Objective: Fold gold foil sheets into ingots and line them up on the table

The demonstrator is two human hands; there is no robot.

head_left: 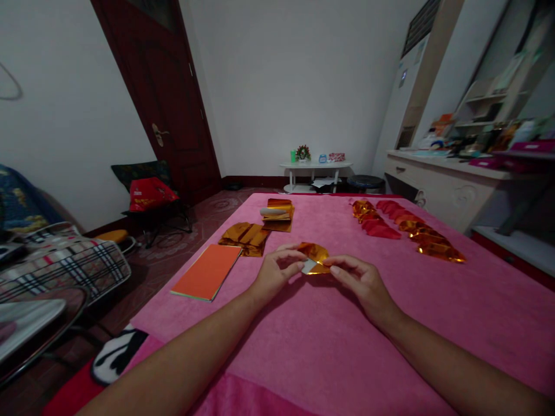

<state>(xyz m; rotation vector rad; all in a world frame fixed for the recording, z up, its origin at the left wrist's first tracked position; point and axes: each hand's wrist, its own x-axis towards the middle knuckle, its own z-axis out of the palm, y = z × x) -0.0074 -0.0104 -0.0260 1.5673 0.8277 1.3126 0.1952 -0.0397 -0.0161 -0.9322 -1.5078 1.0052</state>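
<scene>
Holding: you are keeping a gold foil piece between both hands, in front of you over the middle of the pink surface; whether it is touching the cloth, you cannot tell from this angle.
Left hand: your left hand is gripping the foil's left side, thumb and fingers closing beside a whitish patch.
Right hand: your right hand is pinching the right edge, thumb against fingertips.
Orange stack: the orange paper stack is lying flat, left of your left hand.
Gold sheets: creased gold sheets are lying just beyond the orange stack; a grey roll is resting on gold paper farther back.
Right side: two rows are running diagonally, well apart from your hands. The inner row is showing gold far, red near; the outer row, red far, gold near.
Chair: a red bag is sitting on it, near the door.
</scene>
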